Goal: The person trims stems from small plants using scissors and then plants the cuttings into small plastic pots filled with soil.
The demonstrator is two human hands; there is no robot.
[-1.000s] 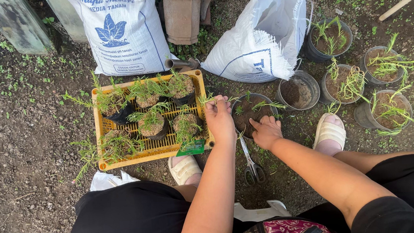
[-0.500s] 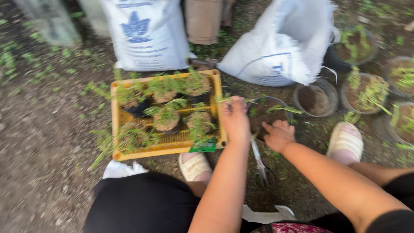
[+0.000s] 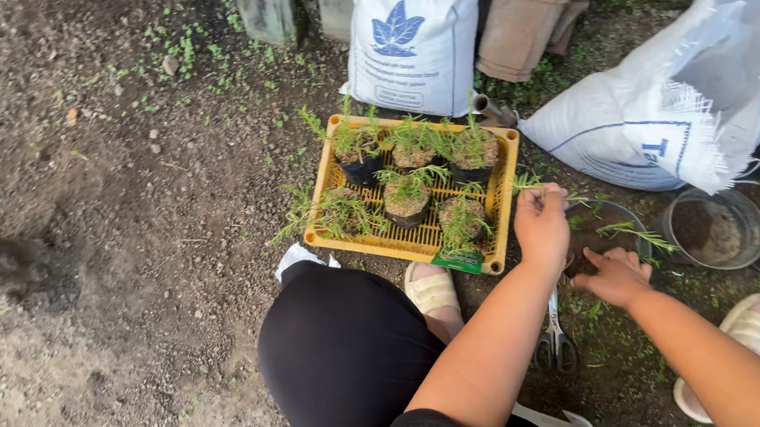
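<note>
1. A pair of scissors [image 3: 554, 347] lies on the dirt, close to the person's knees and between the two arms.
2. The right hand [image 3: 617, 277] rests at the near edge of a small pot [image 3: 603, 232] of soil. I cannot tell how its fingers are set.
3. The left hand [image 3: 541, 224] is above it, fingers pressed together, pinching a thin green sprig [image 3: 538, 183] over the pot.
4. Just left sits a yellow tray [image 3: 501, 195] full of little potted plants [image 3: 407, 198].
5. Farther back are white sacks [image 3: 415, 36] and more pots [image 3: 713, 228].
</note>
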